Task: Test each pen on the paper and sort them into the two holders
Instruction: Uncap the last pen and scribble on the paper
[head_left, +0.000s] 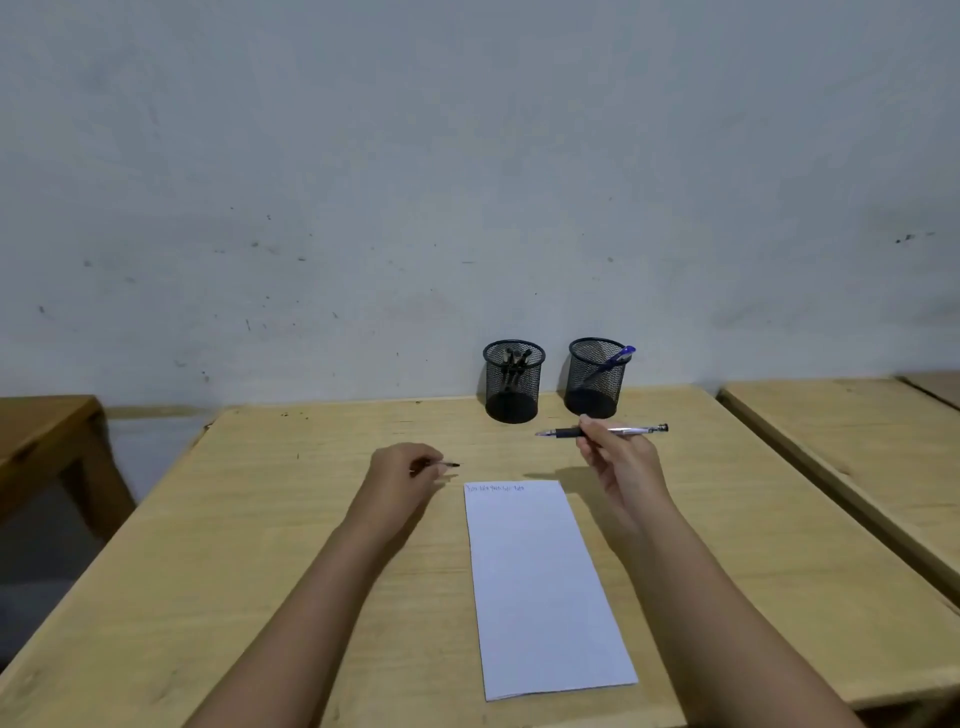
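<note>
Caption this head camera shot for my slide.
Right hand holds a silver pen beyond the paper; left hand pinches a second pen; left holder, right holder behind.

A white paper (540, 587) lies lengthwise on the wooden table (260, 519), with scribbles along its far edge. Above its far right corner, the right hand (621, 462) pinches a silver pen (602, 431) level. Left of its far edge, the left hand (402, 467) holds a thin pen (451, 464). Beyond the paper stand the left holder (513, 395), with dark pens (514, 359) inside, and the right holder (592, 389), with a blue pen (623, 355).

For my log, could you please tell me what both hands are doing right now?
Left hand: grips a thin pen.
Right hand: holds a silver pen.
</note>
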